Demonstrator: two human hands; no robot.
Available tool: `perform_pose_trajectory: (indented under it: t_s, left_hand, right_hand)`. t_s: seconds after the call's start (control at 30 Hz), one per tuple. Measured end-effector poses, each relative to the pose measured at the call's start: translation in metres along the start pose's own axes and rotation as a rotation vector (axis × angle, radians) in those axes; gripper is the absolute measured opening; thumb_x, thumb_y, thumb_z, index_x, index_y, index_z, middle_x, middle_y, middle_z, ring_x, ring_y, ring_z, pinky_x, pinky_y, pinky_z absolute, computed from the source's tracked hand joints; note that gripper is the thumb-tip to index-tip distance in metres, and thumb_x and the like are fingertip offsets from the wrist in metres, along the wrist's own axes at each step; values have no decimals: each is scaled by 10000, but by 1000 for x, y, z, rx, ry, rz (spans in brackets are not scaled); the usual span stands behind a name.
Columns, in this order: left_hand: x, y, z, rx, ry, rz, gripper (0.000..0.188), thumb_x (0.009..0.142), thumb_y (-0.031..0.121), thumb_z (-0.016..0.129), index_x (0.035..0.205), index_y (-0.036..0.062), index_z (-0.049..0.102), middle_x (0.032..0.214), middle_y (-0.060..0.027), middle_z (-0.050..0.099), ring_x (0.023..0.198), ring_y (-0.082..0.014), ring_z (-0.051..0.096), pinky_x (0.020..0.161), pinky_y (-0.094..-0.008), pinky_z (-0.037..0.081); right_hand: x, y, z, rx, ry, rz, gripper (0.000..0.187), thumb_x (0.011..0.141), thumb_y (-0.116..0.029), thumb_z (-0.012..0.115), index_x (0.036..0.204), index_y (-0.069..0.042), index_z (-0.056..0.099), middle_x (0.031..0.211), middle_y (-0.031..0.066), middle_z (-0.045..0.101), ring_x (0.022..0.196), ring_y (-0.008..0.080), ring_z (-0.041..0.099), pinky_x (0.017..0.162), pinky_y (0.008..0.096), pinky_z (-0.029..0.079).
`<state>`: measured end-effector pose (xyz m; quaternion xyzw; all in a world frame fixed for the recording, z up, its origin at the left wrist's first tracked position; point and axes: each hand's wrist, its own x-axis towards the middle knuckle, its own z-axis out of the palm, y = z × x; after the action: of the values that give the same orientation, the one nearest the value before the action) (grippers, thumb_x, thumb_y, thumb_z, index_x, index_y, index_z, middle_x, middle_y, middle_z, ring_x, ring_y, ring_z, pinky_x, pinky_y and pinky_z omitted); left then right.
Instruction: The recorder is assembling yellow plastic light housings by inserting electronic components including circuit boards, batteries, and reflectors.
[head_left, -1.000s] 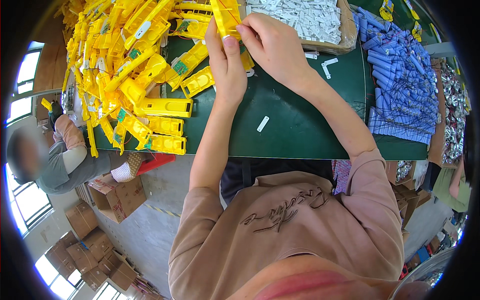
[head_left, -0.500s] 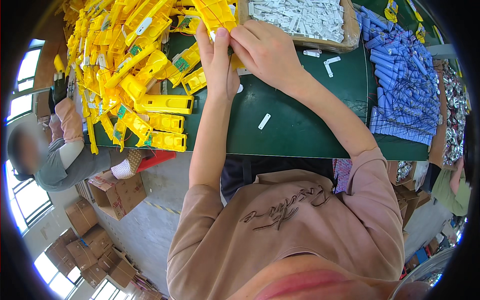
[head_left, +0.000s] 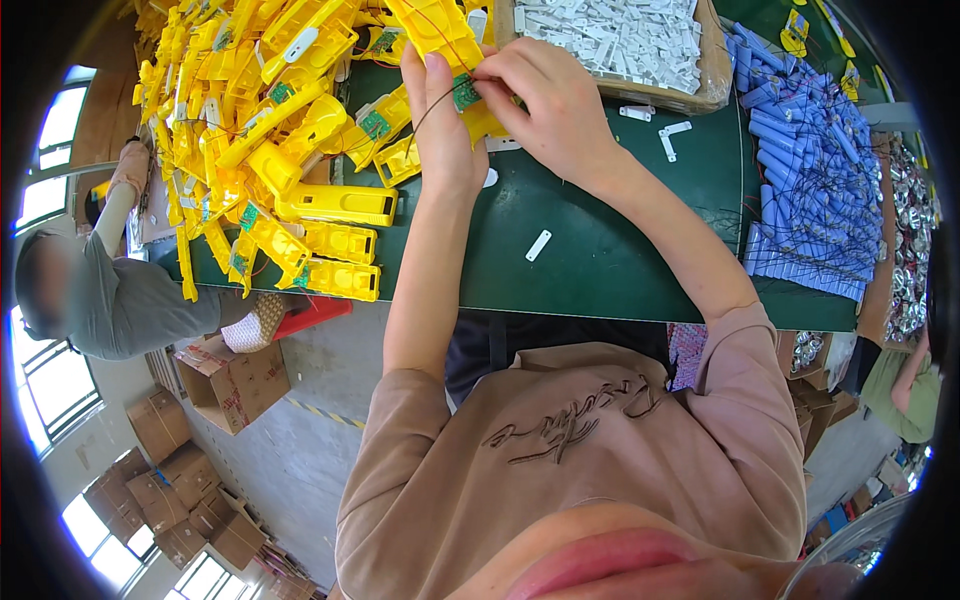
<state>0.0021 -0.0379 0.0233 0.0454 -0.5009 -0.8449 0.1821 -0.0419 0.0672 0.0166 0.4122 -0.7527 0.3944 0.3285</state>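
Note:
My left hand [head_left: 447, 135] is closed around a yellow plastic housing [head_left: 432, 28] at the far edge of the table. A small green circuit board [head_left: 465, 93] shows at the housing, between my two hands. My right hand [head_left: 560, 115] pinches a thin dark wire [head_left: 433, 103] beside the board, and the wire's loose part curves down across my left palm. My right fingertips partly cover the board's edge. To the left lies a large heap of yellow housings [head_left: 340, 204], several with green boards and wires.
A carton [head_left: 712, 95] of small white plastic strips stands at the back. Loose white strips [head_left: 539, 245] lie on the green table [head_left: 620, 285]. Blue wired cylinders [head_left: 800, 190] are piled at right, with shiny metal parts beyond. Another person [head_left: 130, 300] reaches toward the heap's left side.
My hands have turned the housing and parted slightly, so the green board and dark wire now show. The co-worker at left has raised an arm toward the heap.

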Motion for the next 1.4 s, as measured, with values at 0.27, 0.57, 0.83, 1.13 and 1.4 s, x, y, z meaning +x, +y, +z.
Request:
perform_pose_trajectory:
  t_s: [0.27, 0.57, 0.83, 1.13, 1.4]
  left_hand:
    - [0, -8, -4, -35, 0, -83, 432, 984, 414, 370, 1339, 171, 325, 1234, -43, 482, 1103, -194, 510, 919, -374, 448]
    - [3, -2, -5, -54, -41, -55, 513, 997, 395, 362, 1414, 135, 212, 1234, -62, 473, 1076, -176, 512, 893, -330, 440]
    - [-2, -10, 0, 383, -43, 184, 508, 997, 446, 304, 1369, 101, 283, 1286, -81, 436, 1178, -180, 440, 984, -338, 382]
    - [-1, -16, -3, 126, -77, 129, 448, 1011, 316, 352, 1362, 46, 282, 1248, -82, 447, 1131, -151, 436, 976, -307, 350]
    - [-3, -8, 9, 94, -30, 40, 341, 973, 147, 391, 1304, 87, 338, 1091, -95, 557, 947, -158, 559, 811, -306, 473]
  right_hand:
    - [-2, -6, 0, 463, 3, 410, 78, 748, -56, 632, 796, -37, 573, 834, 69, 537, 720, 210, 563, 692, 299, 475]
    - [5, 5, -12, 658, -72, 321, 71, 723, -46, 555, 788, -23, 571, 877, 56, 507, 752, 154, 517, 699, 231, 427]
    - [18, -3, -25, 290, -270, 434, 204, 854, -236, 613, 807, -40, 588, 595, 49, 556, 539, 169, 556, 489, 295, 405]
    - [2, -8, -6, -175, -73, 0, 124, 772, -132, 638, 789, -84, 524, 667, 56, 563, 617, 218, 578, 602, 321, 432]
    - [-1, -5, -8, -226, -9, -98, 110, 749, -125, 613, 819, -63, 554, 681, 47, 571, 631, 195, 576, 615, 301, 426]
